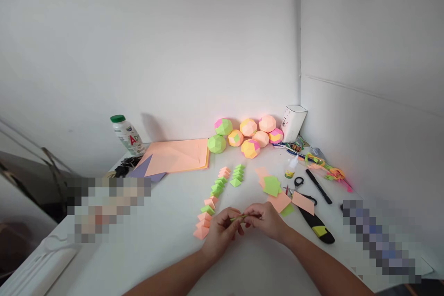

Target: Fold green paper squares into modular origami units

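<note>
Close together over the front middle of the table, my left hand [224, 229] and my right hand [267, 219] pinch a small green piece of paper [237, 218] between their fingertips. Most of the paper is hidden by the fingers, and its fold cannot be made out. Just left of my left hand runs a row of folded paper pieces [218, 187], peach and green. A shorter row of green folded pieces [237, 175] stands behind my hands. Beyond my right hand lie loose paper squares, a green one [272, 186] and a peach one [278, 202] among them.
Several faceted paper balls [248, 127] sit against the back wall beside a white box [293, 122]. Right of the squares lie scissors [299, 182], a glue bottle [290, 169], a black pen [318, 186] and a cutter [321, 230]. Peach sheets [176, 155] and a white bottle [128, 136] are at back left.
</note>
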The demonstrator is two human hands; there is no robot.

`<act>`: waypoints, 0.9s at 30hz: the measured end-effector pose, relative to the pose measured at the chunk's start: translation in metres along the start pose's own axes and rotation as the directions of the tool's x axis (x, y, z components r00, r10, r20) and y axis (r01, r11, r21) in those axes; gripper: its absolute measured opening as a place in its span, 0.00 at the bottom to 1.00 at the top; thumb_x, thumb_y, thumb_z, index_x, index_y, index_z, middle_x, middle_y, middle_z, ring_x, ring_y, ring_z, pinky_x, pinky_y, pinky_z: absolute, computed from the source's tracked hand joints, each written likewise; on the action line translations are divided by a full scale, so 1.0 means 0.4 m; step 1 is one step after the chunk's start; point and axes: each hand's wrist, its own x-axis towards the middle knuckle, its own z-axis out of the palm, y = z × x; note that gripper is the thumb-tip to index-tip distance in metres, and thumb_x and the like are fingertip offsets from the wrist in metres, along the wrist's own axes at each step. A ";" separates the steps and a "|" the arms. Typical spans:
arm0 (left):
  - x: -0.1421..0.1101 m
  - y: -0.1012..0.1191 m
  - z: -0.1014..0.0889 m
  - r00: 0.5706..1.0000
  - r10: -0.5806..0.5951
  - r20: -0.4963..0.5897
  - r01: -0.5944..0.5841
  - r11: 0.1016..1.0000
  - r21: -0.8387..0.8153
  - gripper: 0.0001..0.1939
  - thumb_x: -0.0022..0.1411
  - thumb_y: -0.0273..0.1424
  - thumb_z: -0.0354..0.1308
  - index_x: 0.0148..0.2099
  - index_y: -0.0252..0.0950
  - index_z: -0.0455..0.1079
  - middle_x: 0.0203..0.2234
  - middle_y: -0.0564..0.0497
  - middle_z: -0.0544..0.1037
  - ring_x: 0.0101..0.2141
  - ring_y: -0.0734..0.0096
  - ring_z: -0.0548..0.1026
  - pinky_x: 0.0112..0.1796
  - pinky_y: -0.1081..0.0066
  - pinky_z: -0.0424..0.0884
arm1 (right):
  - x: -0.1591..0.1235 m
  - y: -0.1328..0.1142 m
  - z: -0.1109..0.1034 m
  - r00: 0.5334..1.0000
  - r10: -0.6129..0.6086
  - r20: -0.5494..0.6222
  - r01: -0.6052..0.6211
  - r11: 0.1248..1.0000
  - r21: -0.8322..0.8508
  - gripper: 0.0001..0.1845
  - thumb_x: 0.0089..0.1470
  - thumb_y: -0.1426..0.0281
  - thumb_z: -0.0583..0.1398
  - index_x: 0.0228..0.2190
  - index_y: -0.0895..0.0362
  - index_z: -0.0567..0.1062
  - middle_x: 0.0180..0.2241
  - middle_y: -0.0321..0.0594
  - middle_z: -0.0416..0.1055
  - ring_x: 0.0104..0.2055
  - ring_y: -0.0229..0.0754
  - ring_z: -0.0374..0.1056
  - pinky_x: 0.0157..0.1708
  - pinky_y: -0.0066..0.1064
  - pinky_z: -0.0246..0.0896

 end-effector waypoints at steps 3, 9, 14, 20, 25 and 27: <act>0.000 0.002 0.000 1.000 0.005 0.005 -0.005 1.000 -0.008 0.12 0.58 0.38 0.58 0.29 0.34 0.68 0.29 0.51 0.71 0.21 0.77 0.71 0.18 0.78 0.60 | 0.001 0.007 0.000 0.999 0.036 -0.011 -0.036 0.998 0.050 0.12 0.48 0.63 0.62 0.26 0.60 0.77 0.22 0.39 0.74 0.26 0.42 0.73 0.27 0.30 0.68; -0.001 0.009 0.002 1.000 0.001 -0.005 -0.001 1.000 -0.006 0.13 0.56 0.39 0.59 0.28 0.34 0.67 0.29 0.52 0.70 0.19 0.79 0.70 0.18 0.78 0.59 | 0.003 0.020 0.006 0.997 0.066 -0.038 -0.063 0.995 0.080 0.13 0.45 0.62 0.64 0.22 0.61 0.76 0.20 0.39 0.73 0.24 0.41 0.72 0.25 0.29 0.67; -0.003 0.005 0.004 0.999 -0.050 0.003 0.050 0.999 0.007 0.14 0.57 0.40 0.58 0.29 0.35 0.63 0.21 0.56 0.70 0.18 0.79 0.67 0.20 0.77 0.60 | 0.003 0.013 0.003 0.999 0.038 -0.038 -0.038 0.999 0.009 0.09 0.46 0.66 0.63 0.22 0.60 0.75 0.20 0.37 0.71 0.23 0.39 0.70 0.24 0.28 0.64; 0.000 0.001 0.004 0.990 -0.142 -0.023 0.144 0.984 0.105 0.19 0.57 0.44 0.56 0.24 0.38 0.55 0.08 0.61 0.64 0.11 0.80 0.59 0.17 0.78 0.51 | 0.008 0.028 0.001 0.997 0.080 -0.011 -0.077 0.982 0.170 0.12 0.49 0.63 0.62 0.25 0.60 0.72 0.21 0.36 0.69 0.25 0.39 0.70 0.23 0.26 0.63; -0.006 0.013 0.005 0.988 -0.155 -0.026 0.157 0.971 0.182 0.24 0.57 0.48 0.53 0.20 0.39 0.53 0.07 0.60 0.63 0.11 0.79 0.57 0.17 0.76 0.51 | 0.018 0.049 -0.008 0.996 0.090 -0.019 -0.081 0.960 0.268 0.14 0.50 0.61 0.61 0.25 0.60 0.70 0.19 0.35 0.69 0.22 0.38 0.69 0.18 0.24 0.59; -0.009 0.020 0.006 0.987 -0.158 -0.027 0.161 0.972 0.170 0.26 0.59 0.50 0.48 0.18 0.38 0.56 0.07 0.57 0.64 0.12 0.78 0.59 0.18 0.76 0.54 | 0.016 0.049 -0.014 0.995 0.052 -0.087 -0.034 0.979 0.200 0.13 0.53 0.62 0.59 0.26 0.59 0.70 0.18 0.34 0.69 0.18 0.35 0.66 0.15 0.23 0.56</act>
